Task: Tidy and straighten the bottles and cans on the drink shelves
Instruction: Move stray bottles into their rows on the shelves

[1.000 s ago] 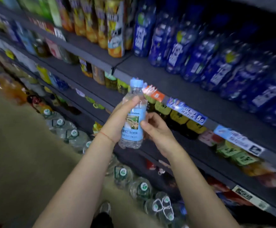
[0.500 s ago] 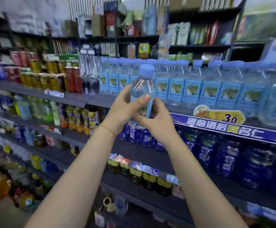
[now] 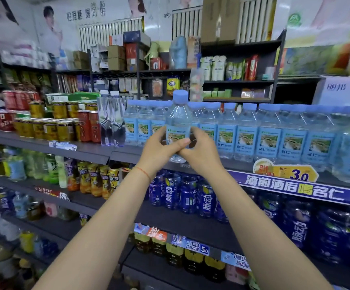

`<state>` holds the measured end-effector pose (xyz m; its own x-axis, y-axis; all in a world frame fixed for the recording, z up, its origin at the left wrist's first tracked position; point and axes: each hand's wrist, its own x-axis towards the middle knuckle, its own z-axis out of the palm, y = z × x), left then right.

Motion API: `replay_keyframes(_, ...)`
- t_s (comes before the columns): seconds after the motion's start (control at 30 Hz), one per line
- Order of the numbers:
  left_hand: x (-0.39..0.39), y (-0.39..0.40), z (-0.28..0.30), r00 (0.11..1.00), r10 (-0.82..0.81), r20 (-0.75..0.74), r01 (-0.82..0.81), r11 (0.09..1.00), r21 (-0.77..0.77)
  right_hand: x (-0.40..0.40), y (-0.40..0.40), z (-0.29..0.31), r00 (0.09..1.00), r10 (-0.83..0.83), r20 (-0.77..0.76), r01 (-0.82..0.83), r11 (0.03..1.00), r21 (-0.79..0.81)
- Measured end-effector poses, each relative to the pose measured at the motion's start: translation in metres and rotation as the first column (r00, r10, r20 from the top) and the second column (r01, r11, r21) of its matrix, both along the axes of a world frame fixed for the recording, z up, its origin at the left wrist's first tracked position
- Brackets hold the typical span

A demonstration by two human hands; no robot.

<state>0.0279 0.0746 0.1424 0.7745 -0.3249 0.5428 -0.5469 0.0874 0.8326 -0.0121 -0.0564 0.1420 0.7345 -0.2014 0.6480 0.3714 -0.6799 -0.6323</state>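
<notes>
Holding a clear plastic water bottle with a pale blue cap and blue label (image 3: 178, 126) upright in front of the top drink shelf (image 3: 99, 155).

The left hand (image 3: 159, 150) and the right hand (image 3: 201, 151) curl their fingers around the lower half of the bottle, thumbs meeting in front. It stands just before the row of identical blue-capped water bottles (image 3: 247, 132), and its base seems to be above the shelf edge. If it is pushed in crooked, it may knock the neighbours over. Nearer, the dark blue bottles (image 3: 187, 195) read "脉动". The blue shelf strip (image 3: 295, 187) reads "酒前酒后喝名仁", and the yellow price tag (image 3: 289, 172) reads "3.0".
</notes>
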Motion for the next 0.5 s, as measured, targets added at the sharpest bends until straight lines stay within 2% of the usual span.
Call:
replay_keyframes(0.17,0.034,0.003,0.009,0.998,0.050,-0.031,-0.051,0.998,-0.045,0.021,0.010,0.010,0.995,-0.097,-0.030,0.095,0.994,-0.061)
replay_keyframes(0.27,0.042,-0.016,0.013,1.000,-0.008,-0.017,0.008,0.999,-0.033,0.016,-0.003,0.016,0.989,-0.147,-0.024,0.145,0.987,-0.068)
replay_keyframes(0.37,0.029,-0.054,0.009,0.996,-0.086,0.034,0.087,0.996,-0.028,-0.002,-0.033,0.010,0.974,-0.227,-0.007,0.226,0.971,-0.082)
replay_keyframes(0.5,-0.012,-0.112,-0.001,0.993,-0.071,0.097,0.075,0.996,-0.039,-0.045,-0.090,-0.001,0.913,-0.408,-0.011,0.395,0.892,-0.221)
